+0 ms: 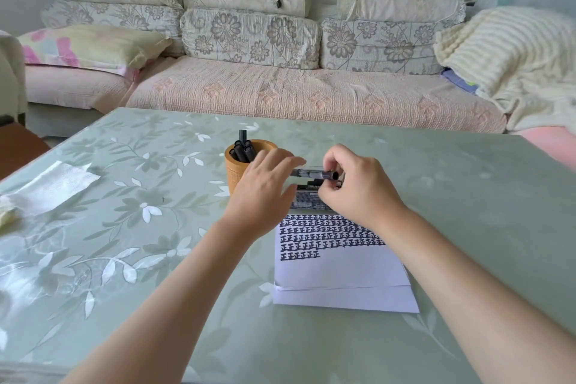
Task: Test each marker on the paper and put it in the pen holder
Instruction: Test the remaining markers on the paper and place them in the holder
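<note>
A black marker [314, 173] lies level in the air between my hands, just above a dark box of markers [307, 196]. My right hand [355, 184] pinches its right end with curled fingers. My left hand [268, 178] holds the marker's left end, fingers fairly straight; the grip itself is hidden. Left of the hands stands an orange-brown pen holder [233, 174] with several black markers in it. White paper [339, 271] with rows of black marks lies in front of the box.
The table [156, 259] has a green floral cover. A white tissue [53, 187] lies at its left edge. A sofa [280, 93] with cushions and a cream blanket [511, 59] runs behind the table.
</note>
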